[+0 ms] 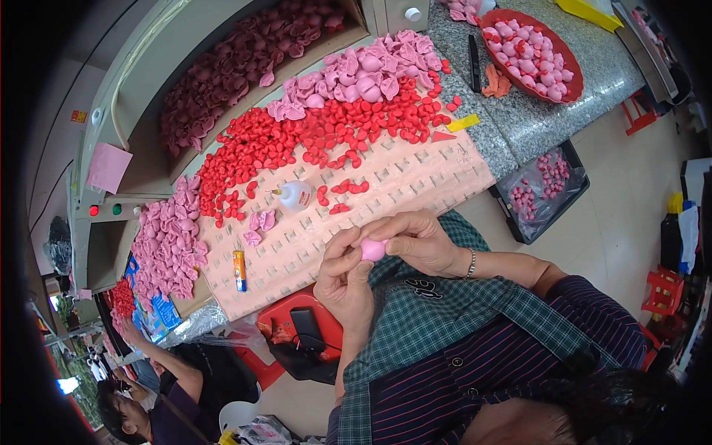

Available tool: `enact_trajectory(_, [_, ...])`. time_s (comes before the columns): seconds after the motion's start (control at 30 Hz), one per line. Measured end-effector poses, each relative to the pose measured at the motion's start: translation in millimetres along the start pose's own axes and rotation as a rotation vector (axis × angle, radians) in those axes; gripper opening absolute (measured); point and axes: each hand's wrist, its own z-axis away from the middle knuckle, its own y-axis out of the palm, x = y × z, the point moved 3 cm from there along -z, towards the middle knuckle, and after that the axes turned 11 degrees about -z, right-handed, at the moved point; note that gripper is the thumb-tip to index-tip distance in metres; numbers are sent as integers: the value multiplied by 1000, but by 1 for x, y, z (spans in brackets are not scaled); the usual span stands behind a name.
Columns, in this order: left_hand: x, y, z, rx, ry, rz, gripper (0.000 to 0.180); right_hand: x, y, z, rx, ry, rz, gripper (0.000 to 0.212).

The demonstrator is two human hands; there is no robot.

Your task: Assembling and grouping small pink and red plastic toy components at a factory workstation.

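Observation:
A small round pink molded piece (pixel 373 250) is pinched between the fingertips of both my hands, just off the table's near edge. My left hand (pixel 344 278) grips it from the left with thumb and fingers. From the right, my right hand (pixel 421 243) presses on it, thumb against its side. Several red bean-shaped pieces (pixel 348 187) lie on the cloth beyond my hands. A white squeeze bottle (pixel 294 195) with a thin tip stands beside them, and a few loose pink shells (pixel 259 222) lie near it.
Heaps of red pieces (pixel 256 144) and pink shells (pixel 356 74) cover the table's far side. A red bowl (pixel 571 87) of pink-and-red pieces sits at upper right, above a black crate (pixel 528 231). An orange-and-blue tube (pixel 239 271) lies at left. Another person (pixel 178 378) works at lower left.

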Motion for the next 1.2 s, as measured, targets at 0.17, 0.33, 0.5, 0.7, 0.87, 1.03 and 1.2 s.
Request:
enact_trajectory(0.17, [3,3,1,-25,-1,40,19,3,0,-1,16,-15,100,18])
enact_trajectory(0.33, [8,4,3,-42,-22,125,18,6,2,0,10,-4,134,17])
enact_trajectory(0.5, [7,7,3,-101,-6,134,11,4,3,0,-9,-13,166,17])
enact_trajectory(0.7, [9,8,3,-110,-2,155,12,6,4,-1,-16,-12,195,17])
enact_trajectory(0.87, [8,9,1,-86,-58,229,13,13,7,-3,54,-91,376,20])
enact_trajectory(1.03, [9,9,-3,-51,-101,284,15,17,12,-5,69,-149,433,21])
enact_trajectory(1.2, [11,11,-4,-34,-114,297,15,16,8,-4,40,-139,411,22])
